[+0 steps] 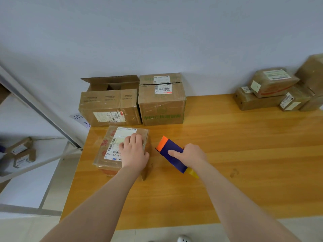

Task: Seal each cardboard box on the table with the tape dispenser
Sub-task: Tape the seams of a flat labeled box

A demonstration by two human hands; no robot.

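On the orange wooden table [227, 154], the left hand [134, 152] presses flat on the small brown cardboard box [111, 154]; the right hand [192, 156] grips the purple-and-orange tape dispenser [172, 154], apparently about to tape the top seam.

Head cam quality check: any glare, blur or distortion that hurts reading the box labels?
Head view: glossy tape glare washes part of the label on the small box under the left hand; sheen on the table; stacked boxes at the right edge look soft; wide-angle bending near the edges; light even, shadows faint; tape dispenser in the right hand is sharp.
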